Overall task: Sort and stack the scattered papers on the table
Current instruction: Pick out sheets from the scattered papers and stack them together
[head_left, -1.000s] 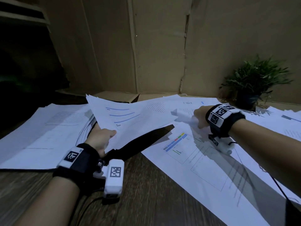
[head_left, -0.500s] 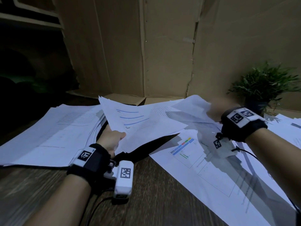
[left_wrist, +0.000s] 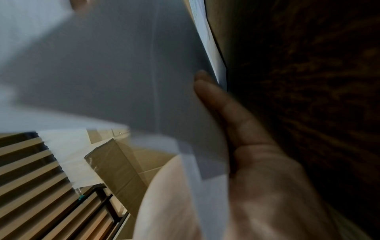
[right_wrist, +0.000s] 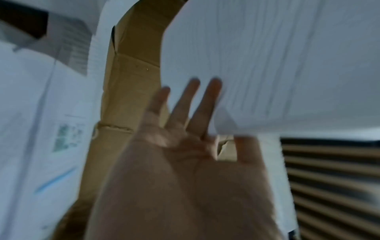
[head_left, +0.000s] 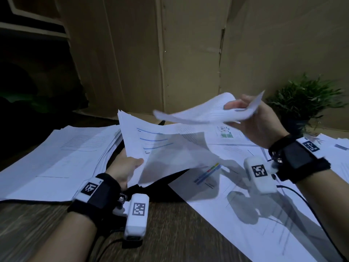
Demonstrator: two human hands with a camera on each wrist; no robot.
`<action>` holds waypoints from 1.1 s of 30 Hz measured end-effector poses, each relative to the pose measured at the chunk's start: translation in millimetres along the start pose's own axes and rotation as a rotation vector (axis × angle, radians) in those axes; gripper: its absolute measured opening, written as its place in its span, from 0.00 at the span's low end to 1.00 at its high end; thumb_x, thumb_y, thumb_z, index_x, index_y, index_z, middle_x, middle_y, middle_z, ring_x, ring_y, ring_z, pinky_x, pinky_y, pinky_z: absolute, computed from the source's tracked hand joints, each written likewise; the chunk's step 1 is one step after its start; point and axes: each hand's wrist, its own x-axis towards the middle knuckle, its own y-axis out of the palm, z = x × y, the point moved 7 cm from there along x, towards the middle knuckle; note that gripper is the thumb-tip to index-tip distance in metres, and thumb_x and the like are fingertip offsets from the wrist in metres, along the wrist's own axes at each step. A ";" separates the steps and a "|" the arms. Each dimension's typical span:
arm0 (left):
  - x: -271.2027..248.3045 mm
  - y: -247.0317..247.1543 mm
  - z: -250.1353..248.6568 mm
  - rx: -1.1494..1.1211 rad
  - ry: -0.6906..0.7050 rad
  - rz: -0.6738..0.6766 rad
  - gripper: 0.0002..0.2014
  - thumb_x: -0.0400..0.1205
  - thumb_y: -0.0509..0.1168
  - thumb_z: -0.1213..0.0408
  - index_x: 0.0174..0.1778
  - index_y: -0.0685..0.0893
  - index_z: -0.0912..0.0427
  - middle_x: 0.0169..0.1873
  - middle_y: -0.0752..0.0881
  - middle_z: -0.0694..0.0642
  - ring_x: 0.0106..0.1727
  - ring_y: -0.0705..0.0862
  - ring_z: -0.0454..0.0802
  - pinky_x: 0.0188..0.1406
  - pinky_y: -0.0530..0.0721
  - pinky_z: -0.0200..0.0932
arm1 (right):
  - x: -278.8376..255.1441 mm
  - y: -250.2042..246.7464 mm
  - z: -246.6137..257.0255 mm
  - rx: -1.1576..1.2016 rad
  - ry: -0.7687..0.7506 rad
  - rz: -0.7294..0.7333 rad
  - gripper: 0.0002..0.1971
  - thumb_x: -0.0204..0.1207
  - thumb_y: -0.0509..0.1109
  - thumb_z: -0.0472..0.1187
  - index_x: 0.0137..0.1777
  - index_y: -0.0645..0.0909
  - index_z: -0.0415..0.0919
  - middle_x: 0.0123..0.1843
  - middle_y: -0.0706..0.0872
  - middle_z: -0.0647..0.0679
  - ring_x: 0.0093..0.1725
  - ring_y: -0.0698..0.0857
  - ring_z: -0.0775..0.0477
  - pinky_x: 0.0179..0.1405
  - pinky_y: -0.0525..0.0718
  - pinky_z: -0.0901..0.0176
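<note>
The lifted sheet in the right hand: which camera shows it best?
The head view: the whole lifted sheet shows, pinched by the right hand above the table's papers. The right wrist view shows only its blurred underside above the fingers. In the left wrist view I cannot pick it out.

White papers [head_left: 62,157] cover a dark brown wood-grain desk [head_left: 179,233]. The held bundle [head_left: 160,148] at frame centre shows blue lines; a flat sheet [head_left: 213,173] carries red, yellow, green and blue bars. Black wristbands [head_left: 300,159] bear black-and-white square codes. Green plant [head_left: 302,97], tan cardboard [head_left: 188,53].
</note>
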 end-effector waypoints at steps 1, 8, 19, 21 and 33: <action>-1.4 0.9 -1.4 0.003 0.006 0.002 0.24 0.84 0.55 0.84 0.74 0.76 0.60 0.64 0.86 0.63 0.63 0.85 0.63 0.65 0.82 0.60 | -0.9 2.1 -3.2 -0.033 0.041 0.045 0.20 0.79 0.59 0.38 0.34 0.91 0.45 0.44 0.92 0.50 0.46 0.89 0.50 0.48 0.86 0.58; -14.3 20.9 -11.6 0.036 0.024 0.123 0.16 0.88 0.59 0.71 0.67 0.79 0.46 0.55 0.91 0.50 0.51 0.91 0.50 0.37 0.88 0.41 | -6.2 -16.3 -48.8 -0.868 0.329 0.097 0.10 0.80 0.69 0.27 0.53 0.91 0.38 0.23 0.79 0.53 0.16 0.70 0.58 0.17 0.66 0.68; -19.7 27.1 -16.5 0.023 0.059 0.171 0.16 0.89 0.58 0.69 0.68 0.79 0.46 0.59 0.90 0.48 0.57 0.90 0.49 0.45 0.87 0.41 | -3.5 -16.1 -55.8 -0.932 0.310 0.107 0.11 0.80 0.71 0.28 0.56 0.90 0.40 0.22 0.70 0.56 0.18 0.65 0.56 0.19 0.64 0.69; -19.5 27.8 -16.8 0.029 0.067 0.178 0.16 0.89 0.58 0.68 0.66 0.79 0.44 0.58 0.90 0.45 0.56 0.90 0.46 0.44 0.87 0.39 | -3.8 -16.7 -58.2 -0.924 0.307 0.111 0.12 0.80 0.71 0.27 0.58 0.89 0.39 0.21 0.69 0.57 0.19 0.65 0.55 0.20 0.64 0.68; -14.5 34.3 -5.8 0.154 0.013 0.210 0.08 0.87 0.58 0.57 0.58 0.80 0.43 0.44 0.91 0.35 0.40 0.89 0.29 0.32 0.83 0.25 | -15.7 24.3 -86.4 -1.051 0.352 0.332 0.17 0.81 0.63 0.28 0.60 0.81 0.50 0.48 0.80 0.48 0.36 0.74 0.48 0.32 0.71 0.58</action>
